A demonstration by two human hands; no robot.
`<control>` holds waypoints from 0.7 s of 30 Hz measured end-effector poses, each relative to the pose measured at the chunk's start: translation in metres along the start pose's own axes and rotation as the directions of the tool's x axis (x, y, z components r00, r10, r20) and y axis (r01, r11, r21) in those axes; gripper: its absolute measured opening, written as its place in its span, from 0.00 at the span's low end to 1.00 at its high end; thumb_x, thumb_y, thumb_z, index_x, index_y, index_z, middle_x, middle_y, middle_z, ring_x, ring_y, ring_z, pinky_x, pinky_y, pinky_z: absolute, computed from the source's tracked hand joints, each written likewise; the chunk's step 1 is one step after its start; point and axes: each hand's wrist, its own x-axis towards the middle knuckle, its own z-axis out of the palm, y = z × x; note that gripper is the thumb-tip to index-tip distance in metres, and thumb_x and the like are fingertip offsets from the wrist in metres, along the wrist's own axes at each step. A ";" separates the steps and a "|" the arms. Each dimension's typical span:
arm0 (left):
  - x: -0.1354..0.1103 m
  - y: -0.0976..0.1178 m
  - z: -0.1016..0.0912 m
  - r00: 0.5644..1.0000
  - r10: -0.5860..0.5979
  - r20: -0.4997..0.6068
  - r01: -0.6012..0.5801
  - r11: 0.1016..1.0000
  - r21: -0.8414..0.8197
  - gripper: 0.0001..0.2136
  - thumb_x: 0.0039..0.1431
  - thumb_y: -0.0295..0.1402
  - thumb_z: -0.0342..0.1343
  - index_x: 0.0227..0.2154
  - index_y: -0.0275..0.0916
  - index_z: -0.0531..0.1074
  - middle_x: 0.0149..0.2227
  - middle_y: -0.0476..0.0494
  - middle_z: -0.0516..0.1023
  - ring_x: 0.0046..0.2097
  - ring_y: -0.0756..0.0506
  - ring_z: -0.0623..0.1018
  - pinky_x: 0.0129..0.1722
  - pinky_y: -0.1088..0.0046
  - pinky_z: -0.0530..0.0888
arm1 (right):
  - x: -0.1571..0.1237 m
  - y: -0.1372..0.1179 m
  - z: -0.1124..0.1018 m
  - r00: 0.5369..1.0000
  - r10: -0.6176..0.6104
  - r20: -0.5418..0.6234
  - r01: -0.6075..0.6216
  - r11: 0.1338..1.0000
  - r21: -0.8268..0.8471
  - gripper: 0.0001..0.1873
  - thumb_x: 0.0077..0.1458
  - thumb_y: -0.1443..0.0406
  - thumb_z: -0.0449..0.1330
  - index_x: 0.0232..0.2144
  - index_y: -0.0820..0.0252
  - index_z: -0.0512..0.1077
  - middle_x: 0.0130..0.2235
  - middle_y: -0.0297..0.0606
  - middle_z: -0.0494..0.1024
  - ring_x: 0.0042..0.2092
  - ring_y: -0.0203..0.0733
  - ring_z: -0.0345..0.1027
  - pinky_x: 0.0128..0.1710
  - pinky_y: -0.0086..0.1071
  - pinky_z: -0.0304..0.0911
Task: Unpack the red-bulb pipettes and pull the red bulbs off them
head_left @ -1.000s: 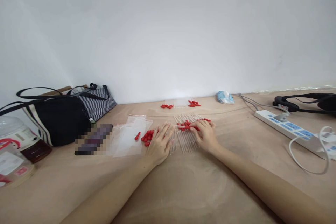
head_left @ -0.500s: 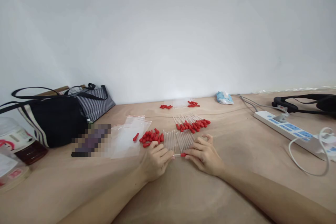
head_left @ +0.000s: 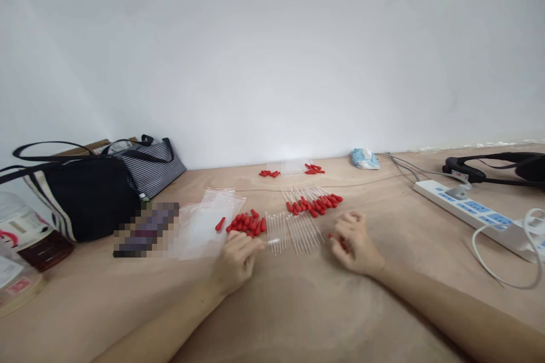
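Note:
Clear glass dropper tubes [head_left: 298, 229] lie in rows on the tan table [head_left: 298, 306], with a pile of loose red rubber bulbs [head_left: 246, 223] to their left and a row of red-capped droppers [head_left: 315, 203] behind. My left hand [head_left: 235, 258] is curled, pinching one clear tube [head_left: 272, 242] at the rows' near left edge. My right hand [head_left: 353, 243] is curled just right of the tubes, with a red bulb [head_left: 336, 240] between its fingers.
Clear zip bags [head_left: 204, 224] lie left of the bulbs. Black and striped bags [head_left: 97, 184] stand at far left, jars [head_left: 19, 238] nearer. More droppers [head_left: 293, 169] lie by the wall. A white power strip [head_left: 472, 210], cables and a black headset [head_left: 498, 167] occupy the right.
One second ago both hands rested flat among the tubes and droppers. They drew back together holding a tube and red bulb end to end, and have now parted: tube left, bulb right.

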 end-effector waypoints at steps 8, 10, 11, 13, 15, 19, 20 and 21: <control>0.007 -0.004 0.030 0.968 -0.237 0.078 0.231 0.970 0.075 0.18 0.60 0.26 0.38 0.51 0.36 0.61 0.33 0.43 0.69 0.32 0.48 0.70 0.33 0.72 0.68 | 0.003 0.023 0.004 0.960 0.279 0.011 -0.274 0.950 -0.147 0.15 0.53 0.57 0.50 0.22 0.56 0.69 0.24 0.32 0.73 0.31 0.39 0.64 0.41 0.39 0.46; 0.014 -0.004 0.042 0.964 -0.248 0.093 0.242 0.968 0.070 0.19 0.59 0.24 0.38 0.53 0.35 0.60 0.32 0.43 0.69 0.33 0.47 0.71 0.34 0.71 0.69 | 0.004 0.021 0.006 0.950 0.313 -0.009 -0.311 0.937 -0.158 0.15 0.53 0.55 0.50 0.24 0.56 0.71 0.22 0.31 0.73 0.29 0.38 0.65 0.41 0.38 0.46; 0.017 -0.005 0.046 0.960 -0.261 0.102 0.253 0.964 0.083 0.19 0.58 0.24 0.39 0.52 0.35 0.60 0.32 0.42 0.69 0.32 0.46 0.71 0.33 0.71 0.70 | 0.004 0.021 0.007 0.946 0.324 -0.019 -0.323 0.933 -0.157 0.15 0.53 0.54 0.50 0.26 0.55 0.71 0.22 0.31 0.72 0.29 0.38 0.65 0.40 0.38 0.47; 0.025 -0.004 0.052 0.950 -0.292 0.111 0.280 0.953 0.114 0.19 0.57 0.25 0.41 0.52 0.35 0.61 0.32 0.42 0.70 0.32 0.45 0.71 0.32 0.68 0.70 | 0.005 0.022 0.007 0.941 0.336 -0.037 -0.337 0.929 -0.151 0.15 0.52 0.54 0.51 0.28 0.55 0.71 0.21 0.30 0.72 0.27 0.37 0.65 0.39 0.37 0.47; 0.032 -0.001 0.054 0.941 -0.322 0.105 0.312 0.945 0.101 0.19 0.55 0.27 0.45 0.50 0.35 0.62 0.34 0.41 0.71 0.33 0.44 0.72 0.33 0.67 0.70 | 0.004 0.023 0.008 0.941 0.335 -0.046 -0.338 0.930 -0.147 0.15 0.52 0.54 0.50 0.28 0.55 0.71 0.20 0.30 0.72 0.27 0.37 0.65 0.38 0.36 0.47; 0.041 0.008 0.044 0.927 -0.354 0.121 0.365 0.927 -0.084 0.18 0.54 0.32 0.50 0.48 0.35 0.63 0.33 0.42 0.72 0.34 0.45 0.73 0.34 0.69 0.71 | 0.004 0.025 0.007 0.944 0.321 -0.073 -0.328 0.936 -0.131 0.14 0.53 0.55 0.50 0.28 0.55 0.71 0.21 0.29 0.72 0.28 0.36 0.65 0.37 0.35 0.46; 0.041 0.010 0.040 0.929 -0.348 0.124 0.363 0.924 -0.125 0.17 0.53 0.34 0.51 0.47 0.35 0.64 0.32 0.43 0.72 0.34 0.45 0.72 0.34 0.69 0.71 | 0.005 0.026 0.007 0.944 0.318 -0.088 -0.327 0.937 -0.121 0.13 0.53 0.56 0.50 0.29 0.55 0.71 0.21 0.30 0.72 0.28 0.36 0.65 0.36 0.35 0.46; 0.040 0.011 0.036 0.933 -0.338 0.124 0.354 0.923 -0.149 0.16 0.53 0.34 0.51 0.45 0.36 0.65 0.31 0.44 0.72 0.34 0.45 0.72 0.35 0.68 0.70 | 0.006 0.027 0.007 0.943 0.316 -0.106 -0.327 0.938 -0.113 0.13 0.53 0.56 0.50 0.29 0.56 0.71 0.22 0.30 0.72 0.28 0.36 0.65 0.36 0.34 0.45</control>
